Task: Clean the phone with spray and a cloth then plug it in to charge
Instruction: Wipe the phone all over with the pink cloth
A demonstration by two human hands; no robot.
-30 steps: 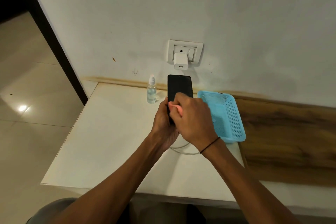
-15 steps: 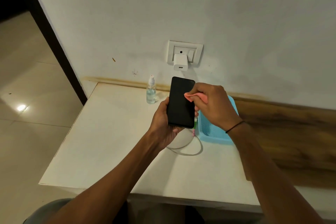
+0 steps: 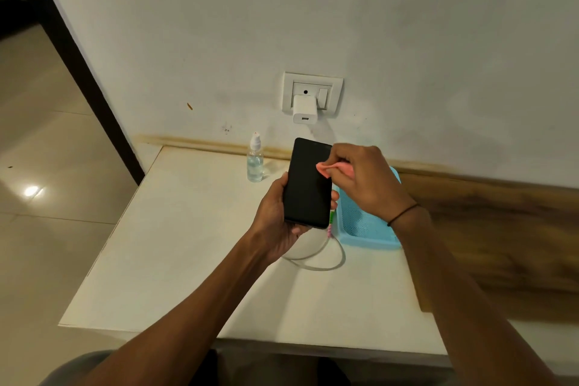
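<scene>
Left hand (image 3: 275,222) has its fingers wrapped around the phone (image 3: 308,182), holding it screen-up above the surface (image 3: 175,244). Right hand (image 3: 365,180) pinches a pink cloth (image 3: 329,168) against the screen's right side. Spray bottle (image 3: 255,160) stands by the wall, cable (image 3: 319,257) loops on the surface, charger (image 3: 305,108) sits in the socket, blue basket (image 3: 366,229) just right of the phone.
</scene>
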